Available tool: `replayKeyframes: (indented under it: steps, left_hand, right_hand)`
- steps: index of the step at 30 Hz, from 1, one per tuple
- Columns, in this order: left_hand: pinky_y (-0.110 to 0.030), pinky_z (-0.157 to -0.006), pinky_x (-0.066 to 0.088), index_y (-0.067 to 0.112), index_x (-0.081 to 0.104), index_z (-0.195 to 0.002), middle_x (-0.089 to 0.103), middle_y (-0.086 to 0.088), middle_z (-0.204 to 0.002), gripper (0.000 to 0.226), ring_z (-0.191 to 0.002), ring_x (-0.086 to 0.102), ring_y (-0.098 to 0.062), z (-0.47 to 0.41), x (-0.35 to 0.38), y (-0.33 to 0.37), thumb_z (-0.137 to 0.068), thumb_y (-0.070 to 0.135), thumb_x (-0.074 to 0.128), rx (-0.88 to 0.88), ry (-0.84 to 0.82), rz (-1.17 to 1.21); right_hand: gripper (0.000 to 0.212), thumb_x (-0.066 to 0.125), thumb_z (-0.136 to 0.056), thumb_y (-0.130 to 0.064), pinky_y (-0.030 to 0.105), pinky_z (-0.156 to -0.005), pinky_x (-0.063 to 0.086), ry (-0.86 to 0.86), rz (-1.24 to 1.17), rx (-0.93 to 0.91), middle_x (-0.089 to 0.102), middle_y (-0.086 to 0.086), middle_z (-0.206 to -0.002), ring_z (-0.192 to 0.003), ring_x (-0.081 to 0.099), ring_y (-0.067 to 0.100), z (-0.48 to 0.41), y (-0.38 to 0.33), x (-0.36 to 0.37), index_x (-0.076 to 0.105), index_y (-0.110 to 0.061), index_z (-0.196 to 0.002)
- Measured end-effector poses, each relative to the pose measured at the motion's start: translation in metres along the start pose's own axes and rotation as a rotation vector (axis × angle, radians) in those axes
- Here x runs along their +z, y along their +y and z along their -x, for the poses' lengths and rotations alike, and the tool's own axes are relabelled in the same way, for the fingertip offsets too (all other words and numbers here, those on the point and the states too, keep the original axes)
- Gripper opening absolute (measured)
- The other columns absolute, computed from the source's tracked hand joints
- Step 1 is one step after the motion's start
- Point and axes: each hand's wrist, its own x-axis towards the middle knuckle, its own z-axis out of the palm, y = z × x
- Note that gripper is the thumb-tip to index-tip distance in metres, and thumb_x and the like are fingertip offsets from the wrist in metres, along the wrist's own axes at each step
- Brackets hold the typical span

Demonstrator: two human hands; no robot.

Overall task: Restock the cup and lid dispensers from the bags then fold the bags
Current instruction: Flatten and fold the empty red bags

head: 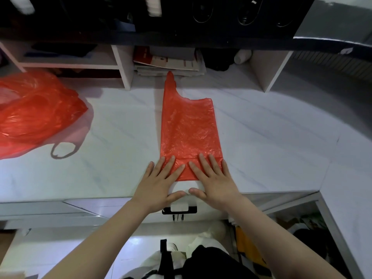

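At the far left of the white marble-look counter lies a second red plastic bag, crumpled and puffed up, well apart from the work; it looks not yet folded, so it can wait. In the middle, the flattened red bag lies as a long strip running away from the near edge, its handle pointing toward the far shelving. The left hand lies flat with fingers spread, pressing the near left corner of the strip, and just beside it the right hand does the same on the near right corner, thumbs almost meeting at the counter edge. Neither hand pinches anything; both palms bear down. A crease line already shows across the near end, so the step in hand appears to be setting that fold. To do it well, the palms should probably sweep outward to push trapped air toward the handle end, keeping the long edges aligned before the next fold.
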Motion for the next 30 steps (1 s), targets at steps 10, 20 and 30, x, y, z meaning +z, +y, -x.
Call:
replayKeyframes:
  steps: [10, 20, 30]
  left_hand:
    - [-0.037, -0.100, 0.039, 0.020, 0.057, -0.131, 0.056, 0.002, -0.134, 0.069, -0.117, 0.057, -0.023, 0.017, -0.010, -0.007, -0.078, 0.063, 0.049, 0.143, 0.241, 0.262]
    - [-0.011, -0.081, 0.037, 0.026, 0.063, -0.116, 0.062, 0.017, -0.100, 0.045, -0.095, 0.056, -0.010, 0.013, -0.009, -0.007, -0.074, 0.016, 0.076, -0.070, 0.361, 0.599]
    - [-0.035, -0.071, 0.047, 0.020, 0.050, -0.126, 0.059, 0.008, -0.075, 0.050, -0.076, 0.055, -0.016, -0.015, -0.016, 0.017, -0.080, 0.023, 0.069, -0.400, 0.463, 0.688]
  right_hand:
    - [0.068, 0.083, -0.065, -0.033, 0.044, -0.089, 0.052, 0.345, -0.169, -0.058, 0.060, 0.008, -0.125, -0.111, 0.058, 0.030, 0.041, 0.022, -0.002, 0.060, -0.011, -0.125]
    - [0.018, 0.068, -0.081, -0.018, 0.015, -0.073, 0.041, 0.445, -0.584, 0.222, 0.058, -0.022, -0.085, -0.089, 0.055, 0.007, 0.047, 0.035, -0.008, 0.068, -0.029, -0.095]
    - [0.046, 0.065, -0.084, -0.040, 0.030, -0.060, 0.043, 0.492, -0.635, 0.558, 0.054, -0.014, -0.076, -0.092, 0.050, 0.013, 0.015, 0.034, -0.005, 0.047, -0.027, -0.124]
